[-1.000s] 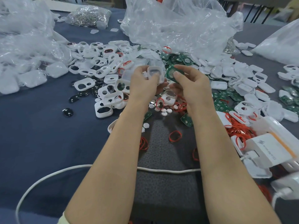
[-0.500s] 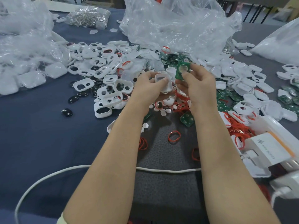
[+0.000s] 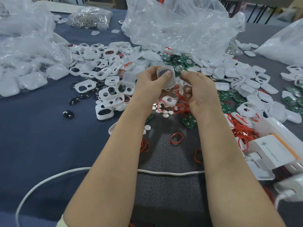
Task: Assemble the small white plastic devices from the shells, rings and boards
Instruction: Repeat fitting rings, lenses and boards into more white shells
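Blue-grey cloth covers the worktop. Above its middle, the left grip (image 3: 150,86) holds a white shell (image 3: 170,83), with the thumb pressed into its hollow. At the shell's right edge, the right grip (image 3: 201,90) pinches a green board (image 3: 179,69). Red rings (image 3: 176,138) lie below on the cloth. Loose shells (image 3: 105,112) spread leftward, and clear plastic bags (image 3: 180,27) sit toward the far edge.

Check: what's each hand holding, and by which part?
Left hand grips a white shell by its sides, thumb in its hollow. Right hand pinches a green board by its edge.
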